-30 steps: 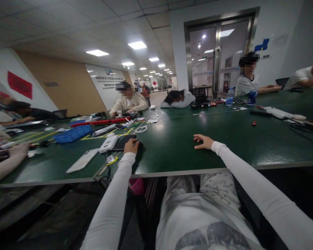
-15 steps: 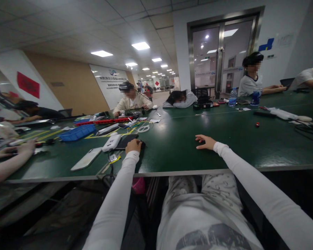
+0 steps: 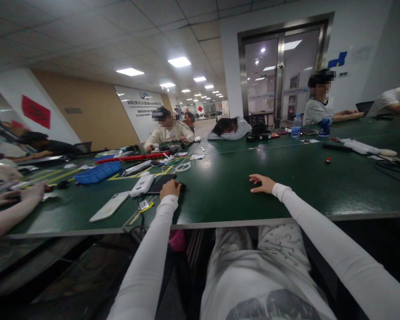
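Note:
My left hand (image 3: 170, 189) rests at the front of the green table (image 3: 220, 200), its fingers curled over a small dark object (image 3: 182, 187) that it mostly hides. Beside that hand lie a flat black item (image 3: 160, 183), a rounded white device (image 3: 143, 184) and a white phone (image 3: 110, 206). A small clear packet with a yellow edge (image 3: 145, 204) sits nearer the table's front edge. To the right, my right hand (image 3: 264, 183) is just over the tabletop, thumb and fingers apart, holding nothing.
Left of centre stand a blue tray (image 3: 98, 172), a red strip (image 3: 143, 156) and a coil of white cable (image 3: 183, 166). A small red object (image 3: 327, 161), bottles (image 3: 296, 126) and a white tool-like item (image 3: 366, 147) are at right. A co-worker's forearm (image 3: 18, 209) reaches in from the left.
The view has shifted very slightly. Both my hands keep practically the same place and pose on the table.

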### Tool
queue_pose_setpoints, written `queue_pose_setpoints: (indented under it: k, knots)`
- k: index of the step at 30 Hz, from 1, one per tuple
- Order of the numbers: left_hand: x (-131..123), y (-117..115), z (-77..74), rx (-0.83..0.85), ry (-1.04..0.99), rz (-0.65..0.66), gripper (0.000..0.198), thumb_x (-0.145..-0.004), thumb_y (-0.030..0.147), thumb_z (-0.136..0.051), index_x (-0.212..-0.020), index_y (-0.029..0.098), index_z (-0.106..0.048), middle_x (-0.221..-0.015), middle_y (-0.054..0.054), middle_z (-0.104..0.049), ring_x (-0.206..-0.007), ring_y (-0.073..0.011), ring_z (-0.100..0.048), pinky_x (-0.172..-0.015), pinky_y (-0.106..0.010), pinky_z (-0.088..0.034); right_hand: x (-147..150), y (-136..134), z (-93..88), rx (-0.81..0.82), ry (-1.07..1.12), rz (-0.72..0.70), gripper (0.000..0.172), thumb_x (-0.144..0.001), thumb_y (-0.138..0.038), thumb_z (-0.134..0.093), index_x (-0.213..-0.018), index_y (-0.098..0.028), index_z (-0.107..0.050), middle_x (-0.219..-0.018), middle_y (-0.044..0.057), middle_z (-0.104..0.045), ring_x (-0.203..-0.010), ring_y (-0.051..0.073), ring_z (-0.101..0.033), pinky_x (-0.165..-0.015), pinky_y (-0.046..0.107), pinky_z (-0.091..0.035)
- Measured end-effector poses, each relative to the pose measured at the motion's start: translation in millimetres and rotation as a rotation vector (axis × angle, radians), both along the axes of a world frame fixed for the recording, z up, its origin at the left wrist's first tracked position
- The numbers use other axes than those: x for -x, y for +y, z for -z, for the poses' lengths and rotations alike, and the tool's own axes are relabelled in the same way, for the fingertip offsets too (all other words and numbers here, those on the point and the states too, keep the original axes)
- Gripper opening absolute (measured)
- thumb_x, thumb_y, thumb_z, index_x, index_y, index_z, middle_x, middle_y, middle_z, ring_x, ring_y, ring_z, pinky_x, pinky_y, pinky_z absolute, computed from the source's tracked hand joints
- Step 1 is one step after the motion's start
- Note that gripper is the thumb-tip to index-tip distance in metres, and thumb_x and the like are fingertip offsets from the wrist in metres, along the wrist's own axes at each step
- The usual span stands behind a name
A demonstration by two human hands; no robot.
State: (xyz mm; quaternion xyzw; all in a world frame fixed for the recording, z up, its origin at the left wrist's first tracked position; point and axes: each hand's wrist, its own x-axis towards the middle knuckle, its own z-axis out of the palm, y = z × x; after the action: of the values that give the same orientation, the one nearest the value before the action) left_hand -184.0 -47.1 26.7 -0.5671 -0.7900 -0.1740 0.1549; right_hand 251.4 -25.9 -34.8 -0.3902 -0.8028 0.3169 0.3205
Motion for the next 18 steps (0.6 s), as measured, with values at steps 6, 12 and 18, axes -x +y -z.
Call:
queue_pose_setpoints:
  k: [6, 12, 18]
  knots:
    - [2.9, 2.6, 0.6, 0.02, 0.007, 0.004, 0.032, -0.073, 0.045, -0.04, -0.088, 0.02, -0.054, -0.092, -0.008, -0.055, -0.088, -0.0219, -0.049, -0.071, -0.033, -0.04, 1.6, 2.6, 2.5, -0.019, 0.001, 0.009, 0.075, -0.054, -0.041, -0.067, -0.119, -0.021, -0.035, -0.109, 0.007, -0.051, -0.09, 0.018, -0.051, -0.082, 0.039, -0.041]
    - [0.7, 0.0, -0.8, 0.036, 0.023, 0.029, 0.033, -0.072, 0.045, -0.04, -0.087, 0.021, -0.057, -0.094, -0.009, -0.054, -0.091, -0.0224, -0.047, -0.073, -0.033, -0.04, 2.3, 1.0, 0.8, -0.014, 0.005, 0.016, 0.074, -0.054, -0.04, -0.067, -0.118, -0.021, -0.036, -0.108, 0.007, -0.052, -0.09, 0.017, -0.051, -0.082, 0.038, -0.041]
    - [-9.9, -4.3, 1.0, 0.024, 0.05, 0.106, 0.03, -0.074, 0.039, -0.039, -0.092, 0.023, -0.058, -0.097, -0.007, -0.054, -0.091, -0.0207, -0.047, -0.074, -0.031, -0.039, 1.6, 0.5, 0.7, -0.006, 0.001, 0.004, 0.074, -0.054, -0.041, -0.066, -0.119, -0.021, -0.036, -0.108, 0.007, -0.051, -0.09, 0.017, -0.05, -0.082, 0.038, -0.041]
